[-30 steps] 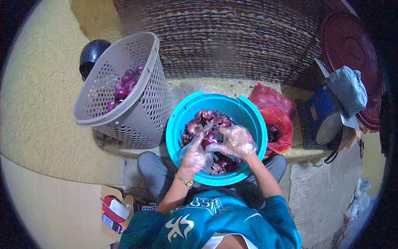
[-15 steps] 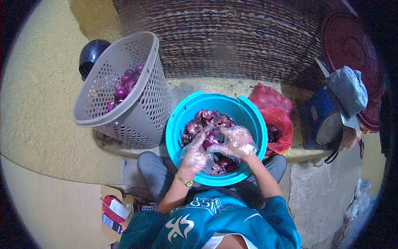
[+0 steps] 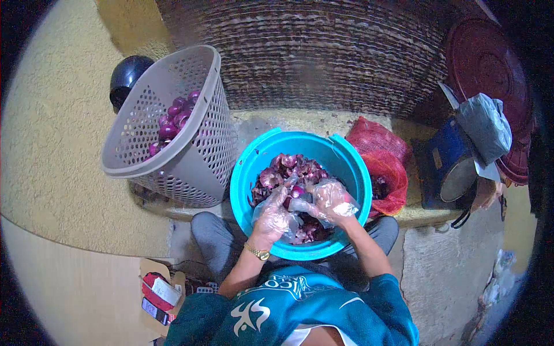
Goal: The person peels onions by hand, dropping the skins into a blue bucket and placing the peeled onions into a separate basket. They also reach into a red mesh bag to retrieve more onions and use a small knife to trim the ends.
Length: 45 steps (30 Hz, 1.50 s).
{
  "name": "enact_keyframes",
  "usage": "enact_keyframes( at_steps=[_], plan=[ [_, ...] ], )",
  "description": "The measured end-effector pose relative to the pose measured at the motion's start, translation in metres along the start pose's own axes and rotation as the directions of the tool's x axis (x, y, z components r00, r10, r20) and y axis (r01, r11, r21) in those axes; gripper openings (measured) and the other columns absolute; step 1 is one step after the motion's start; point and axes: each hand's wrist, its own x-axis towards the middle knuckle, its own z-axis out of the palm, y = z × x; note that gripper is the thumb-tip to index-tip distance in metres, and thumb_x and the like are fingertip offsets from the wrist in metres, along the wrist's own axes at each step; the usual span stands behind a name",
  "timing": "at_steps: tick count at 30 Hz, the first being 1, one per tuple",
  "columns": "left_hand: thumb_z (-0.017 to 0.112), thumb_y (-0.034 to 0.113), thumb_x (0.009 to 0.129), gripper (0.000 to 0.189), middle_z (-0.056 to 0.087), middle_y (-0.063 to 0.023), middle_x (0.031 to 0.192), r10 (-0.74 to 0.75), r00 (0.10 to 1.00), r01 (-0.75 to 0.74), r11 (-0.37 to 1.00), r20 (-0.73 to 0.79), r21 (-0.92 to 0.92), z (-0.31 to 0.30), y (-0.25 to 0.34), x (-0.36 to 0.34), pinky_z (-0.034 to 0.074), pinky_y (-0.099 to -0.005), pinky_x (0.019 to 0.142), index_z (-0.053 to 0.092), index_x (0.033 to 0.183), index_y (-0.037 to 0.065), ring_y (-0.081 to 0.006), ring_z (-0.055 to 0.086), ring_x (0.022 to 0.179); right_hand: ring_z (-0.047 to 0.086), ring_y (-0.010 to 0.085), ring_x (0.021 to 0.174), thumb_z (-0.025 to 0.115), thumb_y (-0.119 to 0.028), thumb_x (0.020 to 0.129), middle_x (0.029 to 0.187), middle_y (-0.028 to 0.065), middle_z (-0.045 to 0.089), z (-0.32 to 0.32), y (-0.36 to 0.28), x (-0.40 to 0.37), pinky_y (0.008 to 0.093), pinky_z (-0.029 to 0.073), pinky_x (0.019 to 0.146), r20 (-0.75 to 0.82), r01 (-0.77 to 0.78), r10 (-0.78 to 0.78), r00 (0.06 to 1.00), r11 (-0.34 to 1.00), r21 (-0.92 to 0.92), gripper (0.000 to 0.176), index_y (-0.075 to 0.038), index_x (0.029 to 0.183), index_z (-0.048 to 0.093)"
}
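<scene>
A blue tub (image 3: 359, 167) stands between my knees, with onions and purple onion skins (image 3: 285, 167) inside it. Over the skins, my left hand (image 3: 272, 218), in a clear plastic glove, holds a red onion (image 3: 296, 192) in its fingers. My right hand (image 3: 332, 202), gloved the same way, is bent close against the onion's right side, its thumb reaching toward it. Whether a small tool sits in my right fingers is too blurred to tell.
At the left a grey perforated basket (image 3: 213, 132) holds several peeled red onions (image 3: 173, 118). Red mesh bags (image 3: 378, 141) lie right of the tub, beside a blue container (image 3: 444, 155). A phone (image 3: 154, 310) lies at the lower left.
The onion has turned and shifted slightly between my hands. My right fingers have changed their bend a little; the tub and basket look the same.
</scene>
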Motion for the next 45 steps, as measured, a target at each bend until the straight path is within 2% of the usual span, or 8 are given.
enact_keyframes(
  at_steps=[4,6,7,10,13,20,39,45],
  plan=[
    [0.05,0.025,0.1,0.043,0.057,-0.0125,0.128,-0.087,0.966,0.135,0.972,0.242,-0.19,-0.005,0.001,-0.003,0.055,-0.0378,0.085,0.046,0.139,0.007,-0.0207,0.058,0.112,0.063,0.0354,0.064,0.068,-0.059,0.076,0.065,0.0165,0.063,-0.005,0.001,-0.001,0.0481,0.048,0.062,0.069,0.005,-0.001,0.998,0.998,-0.07,0.054,-0.008,0.092,0.071],
    [0.056,0.024,0.097,0.044,0.064,-0.0085,0.11,0.012,0.994,-0.009,0.999,-0.109,0.032,0.022,0.001,-0.014,0.047,-0.029,0.041,0.047,0.138,0.012,-0.015,0.059,0.053,0.064,0.0345,0.06,0.065,-0.061,0.078,0.062,0.0159,0.062,-0.004,0.003,0.0,0.0472,0.049,0.059,0.033,0.045,-0.043,0.999,0.996,-0.079,0.053,-0.009,0.086,0.071],
    [0.056,0.024,0.097,0.044,0.064,-0.0085,0.11,0.011,0.994,-0.008,0.999,-0.109,0.032,0.016,0.0,-0.01,0.047,-0.029,0.041,0.047,0.138,0.012,-0.015,0.059,0.053,0.064,0.0335,0.056,0.062,-0.063,0.081,0.059,0.0154,0.062,-0.004,0.003,0.0,0.0462,0.05,0.056,-0.005,0.085,-0.085,0.996,0.993,-0.088,0.054,-0.01,0.08,0.07],
    [0.057,0.027,0.097,0.044,0.061,-0.0115,0.115,-0.133,0.991,0.128,0.982,-0.025,-0.14,0.004,0.0,0.005,0.057,-0.0318,0.057,0.047,0.136,0.011,-0.0198,0.066,0.076,0.064,0.0339,0.055,0.06,-0.065,0.081,0.058,0.0155,0.061,-0.015,-0.003,-0.003,0.0467,0.05,0.055,0.086,0.053,-0.047,0.995,0.996,-0.066,0.054,-0.012,0.081,0.071],
    [0.059,0.03,0.095,0.04,0.057,-0.0142,0.125,0.038,0.983,-0.056,0.994,-0.182,-0.095,0.011,0.006,0.01,0.048,-0.0507,0.101,0.051,0.128,0.008,-0.032,0.058,0.114,0.067,0.0354,0.067,0.053,-0.07,0.082,0.066,0.0164,0.065,-0.006,0.0,-0.011,0.0487,0.051,0.064,0.152,0.139,-0.124,0.981,0.986,-0.09,0.06,-0.014,0.093,0.072],
    [0.054,0.024,0.098,0.039,0.052,-0.0122,0.132,0.103,0.992,-0.105,0.994,-0.074,-0.022,0.012,0.018,0.006,0.041,-0.0585,0.105,0.049,0.132,0.007,-0.0301,0.052,0.123,0.068,0.0357,0.075,0.057,-0.057,0.084,0.08,0.0178,0.069,-0.016,0.01,-0.008,0.0491,0.054,0.069,0.187,-0.054,0.072,0.98,0.993,-0.104,0.049,-0.015,0.101,0.071],
    [0.044,0.031,0.102,0.044,0.056,-0.0152,0.133,0.057,0.995,-0.068,0.989,-0.082,-0.134,0.006,0.021,0.028,0.04,-0.0466,0.109,0.047,0.135,0.002,-0.0312,0.052,0.124,0.063,0.0456,0.09,0.053,-0.052,0.09,0.089,0.0306,0.064,-0.029,0.032,0.005,0.0529,0.048,0.08,0.269,-0.423,0.388,0.882,0.902,0.084,0.056,0.0,0.111,0.057],
    [0.042,0.03,0.103,0.044,0.055,-0.0162,0.134,0.051,0.991,-0.075,0.977,-0.122,-0.198,-0.002,0.025,0.026,0.035,-0.0475,0.113,0.046,0.137,0.002,-0.0314,0.05,0.127,0.06,0.0467,0.098,0.046,-0.041,0.097,0.099,0.0298,0.064,-0.038,0.041,0.003,0.0527,0.046,0.086,0.438,-0.312,0.243,0.866,0.946,0.091,0.045,-0.005,0.12,0.057]
  ],
)
